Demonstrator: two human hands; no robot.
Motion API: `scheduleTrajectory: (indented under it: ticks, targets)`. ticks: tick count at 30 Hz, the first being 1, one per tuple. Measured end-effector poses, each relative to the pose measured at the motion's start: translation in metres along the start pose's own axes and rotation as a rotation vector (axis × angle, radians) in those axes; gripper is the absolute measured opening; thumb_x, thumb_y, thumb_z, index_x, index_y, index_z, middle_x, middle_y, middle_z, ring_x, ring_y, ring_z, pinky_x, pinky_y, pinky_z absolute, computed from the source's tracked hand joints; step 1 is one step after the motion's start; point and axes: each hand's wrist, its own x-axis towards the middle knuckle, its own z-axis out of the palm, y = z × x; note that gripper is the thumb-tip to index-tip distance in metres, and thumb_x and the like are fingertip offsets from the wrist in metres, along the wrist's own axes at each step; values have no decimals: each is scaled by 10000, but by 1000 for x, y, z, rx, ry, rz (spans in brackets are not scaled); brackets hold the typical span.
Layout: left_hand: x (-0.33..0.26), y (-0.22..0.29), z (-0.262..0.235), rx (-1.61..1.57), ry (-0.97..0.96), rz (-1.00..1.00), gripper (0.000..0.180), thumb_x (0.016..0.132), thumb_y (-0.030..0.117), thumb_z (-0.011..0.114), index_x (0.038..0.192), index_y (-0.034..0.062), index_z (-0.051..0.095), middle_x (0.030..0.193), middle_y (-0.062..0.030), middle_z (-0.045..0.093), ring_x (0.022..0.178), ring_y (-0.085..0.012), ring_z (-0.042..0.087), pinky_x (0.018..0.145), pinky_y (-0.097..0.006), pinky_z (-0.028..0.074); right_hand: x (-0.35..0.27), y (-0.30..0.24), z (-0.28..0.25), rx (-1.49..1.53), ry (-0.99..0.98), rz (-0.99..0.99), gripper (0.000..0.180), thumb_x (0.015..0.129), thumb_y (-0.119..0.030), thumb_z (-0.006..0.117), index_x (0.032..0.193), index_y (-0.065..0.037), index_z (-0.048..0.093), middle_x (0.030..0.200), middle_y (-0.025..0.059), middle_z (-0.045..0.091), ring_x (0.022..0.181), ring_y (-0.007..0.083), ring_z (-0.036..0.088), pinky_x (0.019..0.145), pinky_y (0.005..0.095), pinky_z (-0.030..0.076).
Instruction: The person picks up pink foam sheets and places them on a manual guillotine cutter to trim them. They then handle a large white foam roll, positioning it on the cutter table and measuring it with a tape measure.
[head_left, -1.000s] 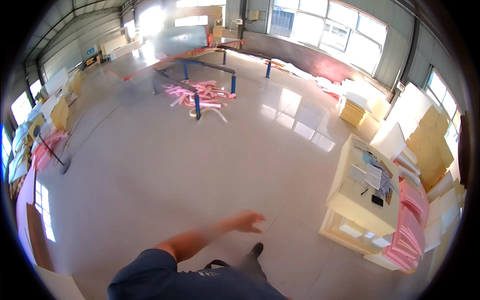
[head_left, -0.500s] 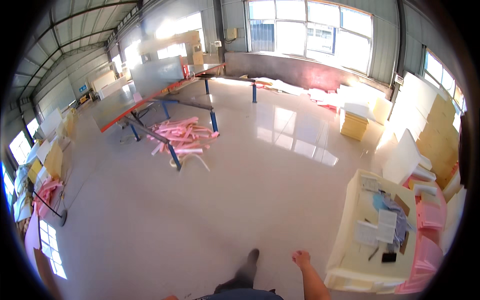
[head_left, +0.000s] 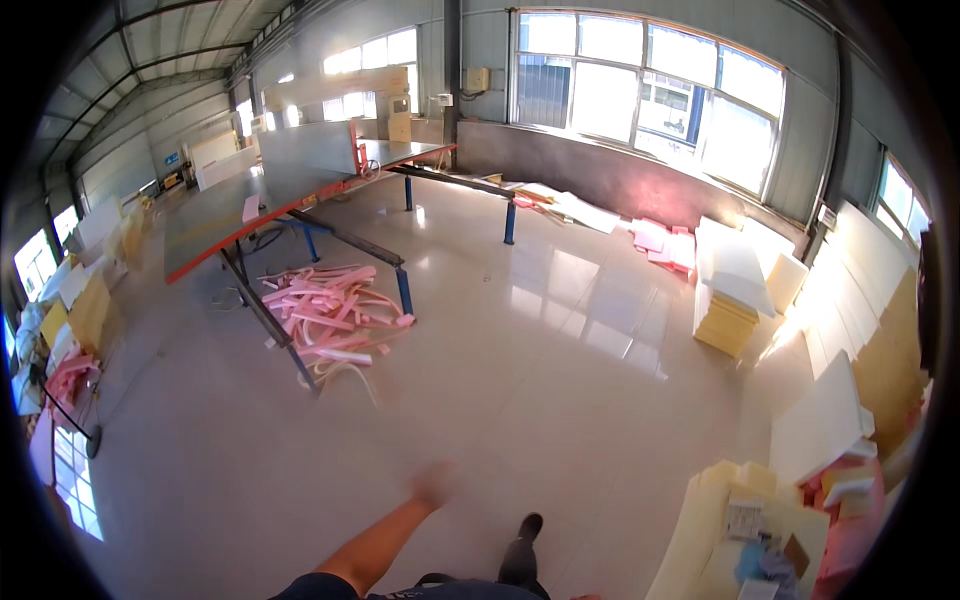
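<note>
My left hand swings forward over the grey floor, smeared by motion, so its fingers cannot be made out. Nothing shows in or against it. Of my right hand only a sliver appears at the lower edge, with its fingers hidden. Between the two, my dark shoe is stepping on the glossy floor. Ahead and to the left, a heap of pink foam strips lies beside a long metal-topped machine table with an orange-red edge.
A cream foam block table with papers and cloth stands at the near right. Behind it lean large foam sheets. A stack of yellow and white foam boards sits farther back. Blue table legs rise ahead. Foam scraps line the left.
The machine table and pink strips have come nearer, while the paper-covered block has slid toward the lower right. My left arm has swung forward into view; my right has dropped back almost out of it.
</note>
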Motion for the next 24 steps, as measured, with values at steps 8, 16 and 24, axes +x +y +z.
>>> scheduleTrajectory:
  ticks: [8,16,24]
  targets:
    - [133,-80,65,214,-790,10,474,889,472,547,1157,89,621,1166,-185,621,1074,-371,589,892,-510,471,157,-250,-124,-17,-52,-39,217,849,-173,646,855,42,680,766,112,696,638,202,689,585,327,570]
    - [101,-197,101,123,-1006,-612,417,898,436,576,1009,62,724,1105,-148,670,994,-360,627,891,-467,482,312,-616,-252,32,68,-479,216,848,-148,660,884,66,656,775,142,690,647,212,691,579,332,569]
    - [557,-259,140,179,-762,-417,429,903,442,563,1016,60,722,1121,-145,666,1015,-356,623,902,-467,478,508,-844,-339,-1760,153,-805,251,829,-235,525,931,-116,720,992,167,700,934,347,670,777,509,540]
